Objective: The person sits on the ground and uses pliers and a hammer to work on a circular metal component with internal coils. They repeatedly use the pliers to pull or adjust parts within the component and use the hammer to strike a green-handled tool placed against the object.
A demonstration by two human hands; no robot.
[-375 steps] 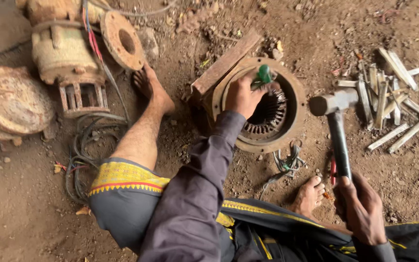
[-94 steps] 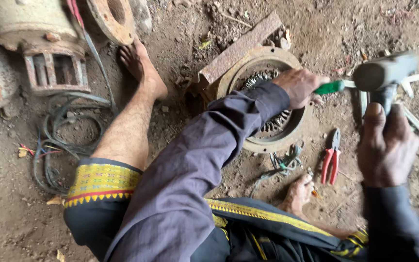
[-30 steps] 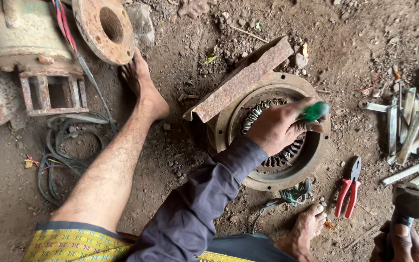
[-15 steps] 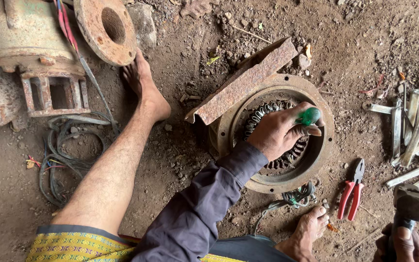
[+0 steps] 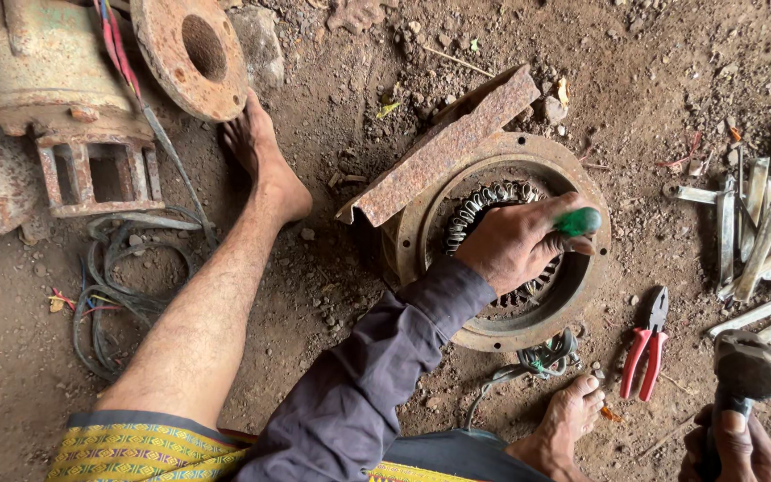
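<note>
A round rusty motor stator housing with wire windings inside lies on the dirt. My left hand is over its opening, gripping a green-handled tool whose tip is hidden inside the housing. My right hand at the bottom right edge holds a hammer by its handle, head up, away from the housing. A rusty angle-iron bar rests across the housing's upper left rim.
Red-handled pliers lie right of the housing. Several metal strips are piled at the right. A rusty pump body with a flange and coiled cables sit at the left. My bare feet rest on the dirt.
My left hand has shifted the green-handled tool slightly toward the housing's right side. The hammer in my right hand has stayed low at the bottom right.
</note>
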